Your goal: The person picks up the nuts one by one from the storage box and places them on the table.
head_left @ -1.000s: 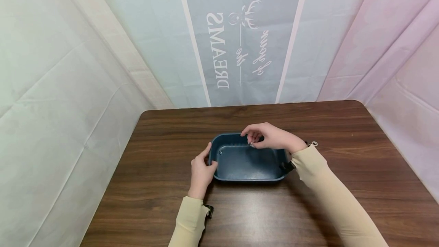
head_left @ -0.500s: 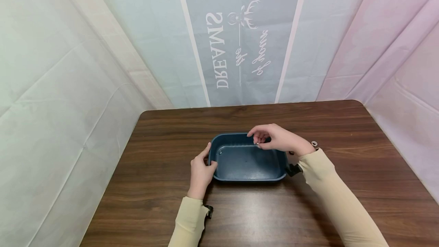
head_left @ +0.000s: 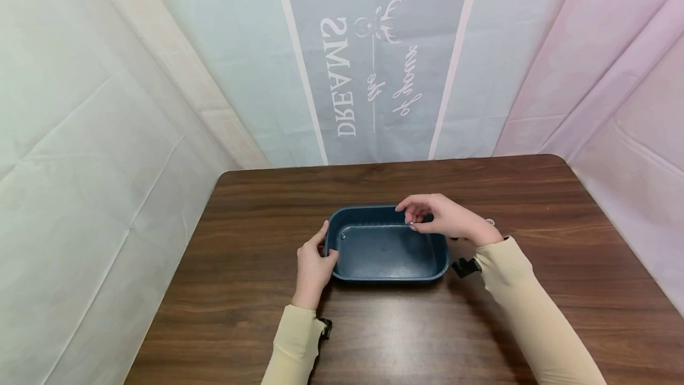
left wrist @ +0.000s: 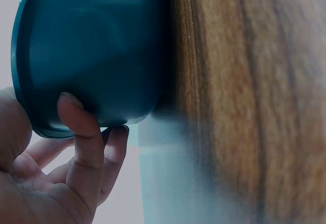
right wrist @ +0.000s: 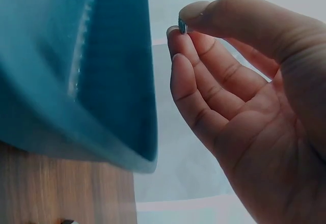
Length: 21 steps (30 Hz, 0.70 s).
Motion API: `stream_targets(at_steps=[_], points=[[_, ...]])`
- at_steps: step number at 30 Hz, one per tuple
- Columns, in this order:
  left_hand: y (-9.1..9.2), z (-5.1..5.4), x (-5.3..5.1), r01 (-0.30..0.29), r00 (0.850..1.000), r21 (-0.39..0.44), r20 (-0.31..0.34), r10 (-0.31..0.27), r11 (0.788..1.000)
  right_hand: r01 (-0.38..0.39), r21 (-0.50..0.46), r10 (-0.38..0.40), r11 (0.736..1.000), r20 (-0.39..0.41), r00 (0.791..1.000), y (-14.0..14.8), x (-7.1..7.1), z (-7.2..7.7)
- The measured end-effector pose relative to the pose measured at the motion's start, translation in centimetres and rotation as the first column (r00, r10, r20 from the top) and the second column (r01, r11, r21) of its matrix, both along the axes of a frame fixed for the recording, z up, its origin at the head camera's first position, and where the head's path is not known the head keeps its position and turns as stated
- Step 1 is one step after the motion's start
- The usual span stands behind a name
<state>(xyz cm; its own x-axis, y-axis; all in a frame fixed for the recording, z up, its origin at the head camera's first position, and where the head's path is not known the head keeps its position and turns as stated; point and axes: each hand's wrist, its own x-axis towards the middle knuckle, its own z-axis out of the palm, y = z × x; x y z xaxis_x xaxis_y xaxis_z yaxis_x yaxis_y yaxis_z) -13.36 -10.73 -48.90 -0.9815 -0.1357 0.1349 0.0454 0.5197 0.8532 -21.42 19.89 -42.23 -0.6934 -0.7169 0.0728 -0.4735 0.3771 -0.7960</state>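
Note:
A dark blue rectangular plastic bin (head_left: 387,278) stands on the wooden table. My left hand (head_left: 314,266) grips its left end, the thumb over the rim; the left wrist view shows the fingers curled about the bin wall (left wrist: 97,46). Above the bin's far right part is my right hand (head_left: 446,217). Between thumb and fingertip it pinches a tiny ribbed metal piece (right wrist: 183,26), too small to name surely. A small round metal piece (head_left: 343,236) lies inside the bin at its left end.
A metal ring (head_left: 490,222) lies on the table beyond the right wrist. Near the bin's right end a small dark thing (head_left: 455,238) is partly hidden by the right hand. Cloth curtains (head_left: 385,141) hang behind the table's far edge.
Still pinching the tiny metal piece, my right hand has shifted steadily right along the bin's far side. The left hand keeps its grip on the bin, which has hardly moved.

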Motion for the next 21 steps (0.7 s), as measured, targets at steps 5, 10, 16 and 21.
stream_targets(at_steps=[5, 10, 16, 21], points=[[0.1, 0.1, 0.0, -0.001, 1.000, -0.004, -0.001, 0.001, 1.000, 0.020, -0.009, -0.020, 1.000, -0.015, 1.000, 0.8, 0.2, -0.3], [0.0, 0.1, -0.1, -0.002, 1.000, -0.004, 0.002, 0.002, 1.000, 0.064, -0.031, -0.064, 0.997, -0.007, 0.998, 1.8, 0.6, -0.2], [0.0, 0.1, -0.2, -0.003, 1.000, -0.001, -0.003, 0.003, 1.000, 0.123, -0.041, -0.123, 0.992, -0.005, 0.992, 3.4, 1.0, -0.6], [0.0, 0.1, -0.2, -0.005, 1.000, -0.002, -0.004, 0.005, 1.000, 0.137, -0.038, -0.137, 0.990, -0.002, 0.991, 4.4, 1.2, -1.0]])
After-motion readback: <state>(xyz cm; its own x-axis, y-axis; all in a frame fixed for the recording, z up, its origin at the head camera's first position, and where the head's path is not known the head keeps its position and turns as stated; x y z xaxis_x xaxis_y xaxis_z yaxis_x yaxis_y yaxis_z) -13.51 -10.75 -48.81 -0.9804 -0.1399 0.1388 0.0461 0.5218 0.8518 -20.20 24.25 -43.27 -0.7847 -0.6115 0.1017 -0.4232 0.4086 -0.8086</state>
